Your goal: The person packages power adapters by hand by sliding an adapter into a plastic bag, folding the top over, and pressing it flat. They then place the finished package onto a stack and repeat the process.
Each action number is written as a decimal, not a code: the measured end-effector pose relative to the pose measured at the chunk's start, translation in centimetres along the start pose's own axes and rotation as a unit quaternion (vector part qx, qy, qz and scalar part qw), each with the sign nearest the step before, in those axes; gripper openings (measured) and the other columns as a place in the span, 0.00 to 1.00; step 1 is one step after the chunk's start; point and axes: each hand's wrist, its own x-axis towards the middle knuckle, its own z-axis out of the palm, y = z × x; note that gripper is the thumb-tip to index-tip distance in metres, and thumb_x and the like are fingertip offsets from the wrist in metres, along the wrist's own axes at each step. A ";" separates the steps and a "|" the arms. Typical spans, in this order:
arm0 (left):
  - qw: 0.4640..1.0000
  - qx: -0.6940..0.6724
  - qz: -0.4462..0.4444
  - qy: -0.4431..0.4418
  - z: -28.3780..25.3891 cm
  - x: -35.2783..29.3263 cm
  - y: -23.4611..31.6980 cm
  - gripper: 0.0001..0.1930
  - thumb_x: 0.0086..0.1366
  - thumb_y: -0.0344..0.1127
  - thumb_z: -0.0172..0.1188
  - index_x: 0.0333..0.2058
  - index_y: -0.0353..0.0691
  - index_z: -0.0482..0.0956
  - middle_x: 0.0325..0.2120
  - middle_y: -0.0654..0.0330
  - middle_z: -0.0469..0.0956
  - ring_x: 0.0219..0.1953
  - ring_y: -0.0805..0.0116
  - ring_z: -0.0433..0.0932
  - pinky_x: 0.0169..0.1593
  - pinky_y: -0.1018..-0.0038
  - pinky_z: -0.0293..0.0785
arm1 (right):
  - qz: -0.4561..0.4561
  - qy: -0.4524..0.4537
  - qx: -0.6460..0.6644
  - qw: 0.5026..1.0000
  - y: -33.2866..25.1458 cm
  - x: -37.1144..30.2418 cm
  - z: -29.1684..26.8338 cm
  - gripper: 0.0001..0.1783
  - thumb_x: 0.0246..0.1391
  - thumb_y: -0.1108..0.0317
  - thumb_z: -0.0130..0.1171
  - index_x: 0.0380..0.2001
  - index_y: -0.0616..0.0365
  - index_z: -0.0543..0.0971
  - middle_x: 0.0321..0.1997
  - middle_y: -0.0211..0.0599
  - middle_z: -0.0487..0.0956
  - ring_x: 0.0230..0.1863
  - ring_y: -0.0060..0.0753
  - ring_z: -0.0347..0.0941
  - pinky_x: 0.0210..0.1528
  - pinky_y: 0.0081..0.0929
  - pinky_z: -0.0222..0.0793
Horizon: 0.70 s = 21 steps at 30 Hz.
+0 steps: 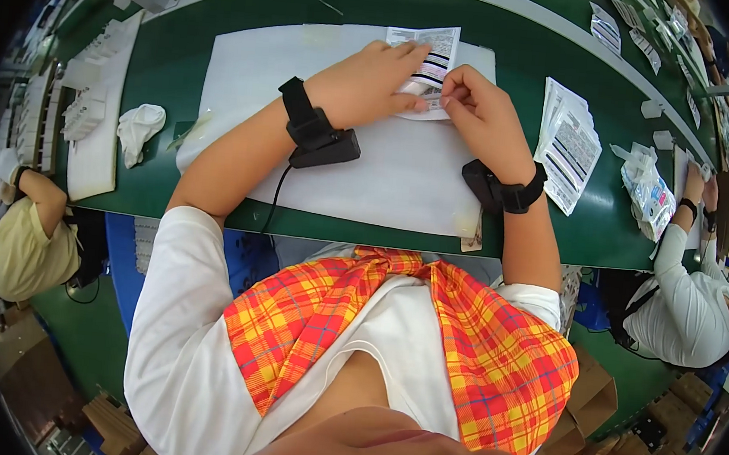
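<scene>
Head view: left hand (pixel 369 80) pins the printed packet (pixel 431 60) flat on the counter (pixel 179 73), steadying it while right hand (pixel 479 107) pinches its edge.

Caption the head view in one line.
Left hand and right hand press a printed label sheet onto a white mat.

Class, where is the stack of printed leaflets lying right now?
In the head view, the stack of printed leaflets lies on the green table, just right of the right hand.

Printed sheet (pixel 426 64) on mat (pixel 249 61), sheet stack (pixel 569 146) right (cloth (pixel 140 130) left)
</scene>
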 end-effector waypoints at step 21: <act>0.894 -0.444 -0.038 0.059 -0.9 0.8 -1.3 0.19 0.62 0.39 0.62 0.48 0.35 0.77 0.44 0.57 0.78 0.45 0.70 0.75 0.49 0.74 0.70 | -0.084 0.084 0.412 0.903 -1.6 -0.7 -1.9 0.15 0.59 0.67 0.55 0.46 0.61 0.69 0.44 0.30 0.70 0.38 0.21 0.69 0.42 0.19 0.65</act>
